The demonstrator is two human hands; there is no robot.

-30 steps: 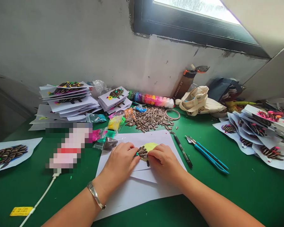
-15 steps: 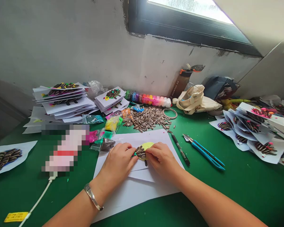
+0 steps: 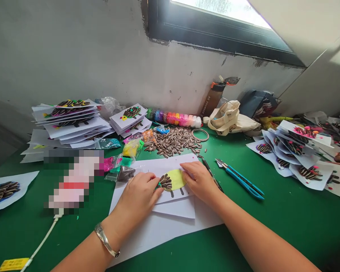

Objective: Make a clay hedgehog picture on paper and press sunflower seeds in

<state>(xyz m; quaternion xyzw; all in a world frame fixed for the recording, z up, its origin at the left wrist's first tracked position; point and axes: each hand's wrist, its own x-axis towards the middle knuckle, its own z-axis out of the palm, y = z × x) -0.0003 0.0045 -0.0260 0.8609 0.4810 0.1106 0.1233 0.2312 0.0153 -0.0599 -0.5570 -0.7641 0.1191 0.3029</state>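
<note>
Right hand point(image 3: 200, 180) slid off the yellow clay patch point(image 3: 175, 179) since a second ago, now flat and open-fingered just to its right, fingertips pressing the small white card point(image 3: 172, 194); more of the yellow now uncovered, with two dark little legs showing beneath it; view also drifted, so everything sits a touch lower-left than before.

Left hand point(image 3: 138, 194) loosely curled, fingers bent down, tips touching the cluster of striped sunflower seeds point(image 3: 165, 181) stuck on the patch's left edge; gripping nothing, as far as can be seen; silver bracelet point(image 3: 106, 240) on that wrist.

Patch lying between the two hands, on the card, itself atop larger white sheets point(image 3: 158, 230).

Likely handling: clay soft and tacky, easily dented, best pressed gently rather than pinched; seeds light, stiff, brittle, apt to pop loose if knocked; card thin and floppy, best lifted by a bare edge, never by the decorated middle.

Beyond the right hand: black pen point(image 3: 211, 174), blue cutter point(image 3: 239, 184); farther out, loose seed pile point(image 3: 175, 141), row of coloured clay tubs point(image 3: 175, 118).

Writing: vertical lettering on the brown bottle point(image 3: 212, 100), too small to read surely; yellow label point(image 3: 13, 264) near the left forearm, illegible.
</note>
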